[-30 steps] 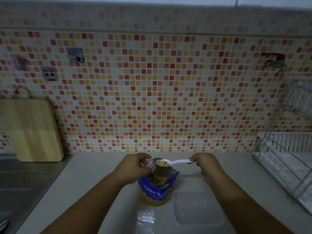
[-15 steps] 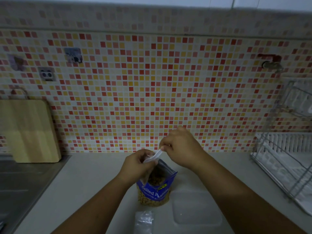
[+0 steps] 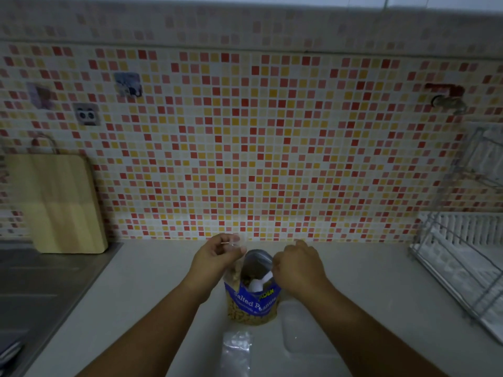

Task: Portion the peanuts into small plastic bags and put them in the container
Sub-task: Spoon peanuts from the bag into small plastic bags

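A blue salted-peanuts pouch (image 3: 254, 303) stands open on the counter, near the middle. My left hand (image 3: 215, 257) pinches a small clear plastic bag (image 3: 234, 270) by its top, just left of the pouch mouth; peanuts show inside it. My right hand (image 3: 296, 268) grips a white plastic spoon (image 3: 258, 282), whose bowl is dipped into the pouch. A clear lidded container (image 3: 304, 327) lies on the counter right of the pouch, partly under my right forearm. More clear small bags (image 3: 236, 349) lie flat in front of the pouch.
A wooden cutting board (image 3: 58, 205) leans on the tiled wall at the left, beside a steel sink (image 3: 35, 292). A wire dish rack (image 3: 462, 257) stands at the right edge of the counter.
My right hand tipped the spoon over the small bag, then came down and right. The spoon is now inside the pouch. My left hand stays on the small bag.
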### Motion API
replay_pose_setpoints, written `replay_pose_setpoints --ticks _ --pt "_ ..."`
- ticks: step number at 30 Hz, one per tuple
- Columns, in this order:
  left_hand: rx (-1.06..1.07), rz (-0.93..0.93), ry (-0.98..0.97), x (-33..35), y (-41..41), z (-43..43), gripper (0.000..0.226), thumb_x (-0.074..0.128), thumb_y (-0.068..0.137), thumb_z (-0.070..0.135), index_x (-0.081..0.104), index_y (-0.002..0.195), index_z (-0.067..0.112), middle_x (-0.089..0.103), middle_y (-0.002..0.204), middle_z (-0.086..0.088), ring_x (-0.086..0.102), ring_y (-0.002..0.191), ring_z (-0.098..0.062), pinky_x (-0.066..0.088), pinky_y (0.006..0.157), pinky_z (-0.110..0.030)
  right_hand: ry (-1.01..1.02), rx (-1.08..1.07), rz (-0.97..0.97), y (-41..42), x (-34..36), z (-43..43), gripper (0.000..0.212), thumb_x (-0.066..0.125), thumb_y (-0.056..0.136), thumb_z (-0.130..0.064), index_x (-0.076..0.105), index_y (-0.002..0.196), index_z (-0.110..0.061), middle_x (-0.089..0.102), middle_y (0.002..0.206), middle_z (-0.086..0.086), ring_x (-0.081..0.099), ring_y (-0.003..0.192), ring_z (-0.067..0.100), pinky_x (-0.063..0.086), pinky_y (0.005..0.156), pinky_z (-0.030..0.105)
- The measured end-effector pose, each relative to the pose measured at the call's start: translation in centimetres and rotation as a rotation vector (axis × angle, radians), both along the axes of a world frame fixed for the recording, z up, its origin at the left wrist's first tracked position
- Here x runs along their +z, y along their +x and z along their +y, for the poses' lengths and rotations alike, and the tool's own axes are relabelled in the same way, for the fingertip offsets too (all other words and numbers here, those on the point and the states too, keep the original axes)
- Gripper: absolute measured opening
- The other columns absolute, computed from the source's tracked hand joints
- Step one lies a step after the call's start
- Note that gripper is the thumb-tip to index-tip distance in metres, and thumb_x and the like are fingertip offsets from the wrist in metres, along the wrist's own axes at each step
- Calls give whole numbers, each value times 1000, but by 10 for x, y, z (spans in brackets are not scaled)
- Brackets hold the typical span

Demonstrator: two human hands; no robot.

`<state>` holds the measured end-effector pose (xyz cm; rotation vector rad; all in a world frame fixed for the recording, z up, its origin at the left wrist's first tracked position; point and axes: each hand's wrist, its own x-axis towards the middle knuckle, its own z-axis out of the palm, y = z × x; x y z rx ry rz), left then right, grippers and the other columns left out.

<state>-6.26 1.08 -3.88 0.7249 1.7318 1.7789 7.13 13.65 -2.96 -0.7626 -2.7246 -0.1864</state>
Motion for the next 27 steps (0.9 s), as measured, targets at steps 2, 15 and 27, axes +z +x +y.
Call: replay_pose_setpoints --ticks 2,15,27 --pt "-8 -9 0 0 2 -2 23 70 81 14 63 102 20 68 105 -6 64 98 -22 51 76 -28 -108 -33 -116 0 -11 0 31 45 93 -31 67 113 -22 61 110 4 45 112 25 37 89 32" --pt "-158 -91 25 9 39 -14 36 76 72 14 61 105 14 71 102 -11 69 94 -21 55 70 -23 -867 84 477 17 -2 -39 20 70 79 -26 56 71 -38 63 89 -1 61 78 10 46 64 14" --pt "-126 -207 -77 -49 87 -49 10 60 86 5 64 79 10 66 74 -11 59 66 -23 50 66 -33 -1322 45 602 82 -62 -54 14 71 79 -9 69 68 -18 68 67 -1 60 68 11 47 71 24"
